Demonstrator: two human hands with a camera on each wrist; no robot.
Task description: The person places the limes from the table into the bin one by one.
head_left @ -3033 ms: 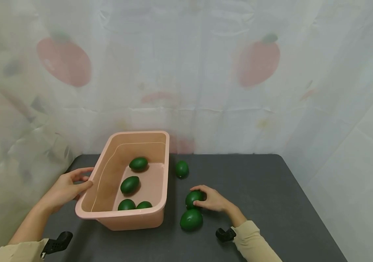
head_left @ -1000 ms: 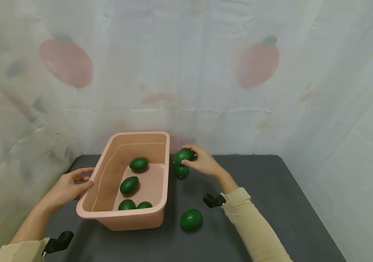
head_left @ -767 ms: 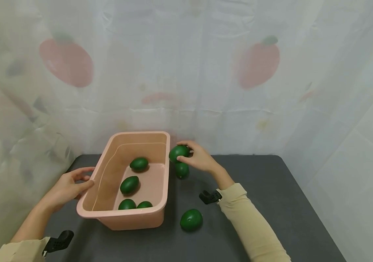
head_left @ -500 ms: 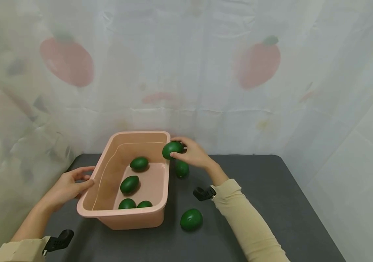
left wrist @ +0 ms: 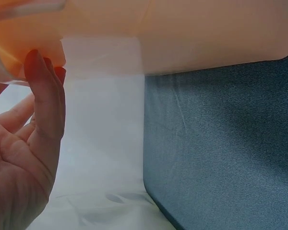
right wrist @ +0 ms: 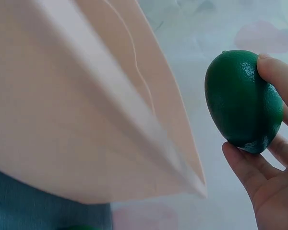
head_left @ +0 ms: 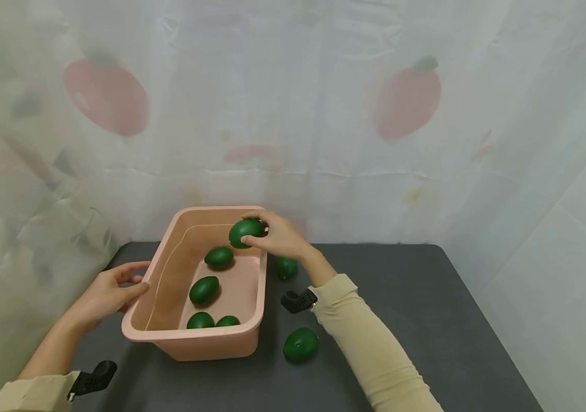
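Starting closest to you, there's a loose green avocado (head_left: 300,345) lying on the dark desk (head_left: 427,320) just right of the pink tub's near right corner, not touching anything. Your left hand (head_left: 105,294) is at the left wall of the pink tub (head_left: 205,340), thumb up near the rim and the fingers (left wrist: 45,91) pretty much straight, resting against the outside of the wall; the left wrist view shows the fingertips right at the rim, so it's a relaxed, flat touch and not a real clamp. Inside the tub you've got four avocados already: two tucked side by side against the near wall (head_left: 200,321) (head_left: 228,321), one in the middle (head_left: 204,290), and one further back (head_left: 219,257). Your right sleeve (head_left: 370,349) crosses the desk on the tub's right side. Another loose avocado (head_left: 286,267) sits on the desk just beside the tub's right wall, partly hidden behind your right wrist. Further back, your right hand (head_left: 277,236) is up over the far right corner of the tub with its fingers and thumb curled round a held avocado (head_left: 245,232), which hangs in the air above the tub's inside, clear of the rim and the floor. The right wrist view shows that avocado (right wrist: 242,100) pinched between fingertip and lower fingers, with the tub wall close by. Behind it all hangs a pale curtain with red fruit prints (head_left: 406,97).
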